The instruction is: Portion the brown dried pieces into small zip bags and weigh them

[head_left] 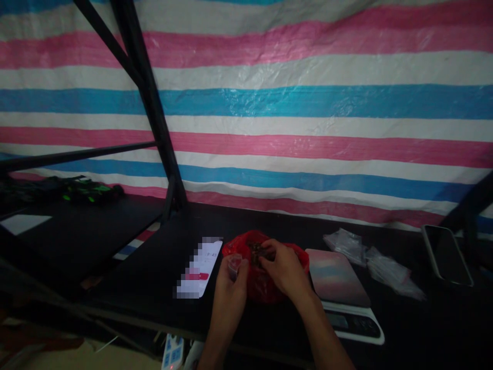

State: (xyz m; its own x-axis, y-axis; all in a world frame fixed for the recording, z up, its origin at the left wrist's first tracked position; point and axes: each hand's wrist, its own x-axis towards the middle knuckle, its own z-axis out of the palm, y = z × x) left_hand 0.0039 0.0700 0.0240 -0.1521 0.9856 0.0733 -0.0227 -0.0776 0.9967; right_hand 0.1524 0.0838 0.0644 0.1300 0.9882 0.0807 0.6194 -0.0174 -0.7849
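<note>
A red plastic bag (258, 288) with small dark pieces in its open mouth sits on the black table (154, 267). My right hand (279, 267) reaches into the bag's mouth, fingers pinched on the dark pieces. My left hand (233, 277) is closed on a small clear bag (234, 264) just left of the red bag.
A blurred phone (200, 267) lies left of the hands. A kitchen scale (342, 293) stands to the right, with clear small bags (370, 262) behind it and a dark phone (447, 254) at far right. A striped tarp (308, 103) hangs behind; black frame bars (150, 103) rise at left.
</note>
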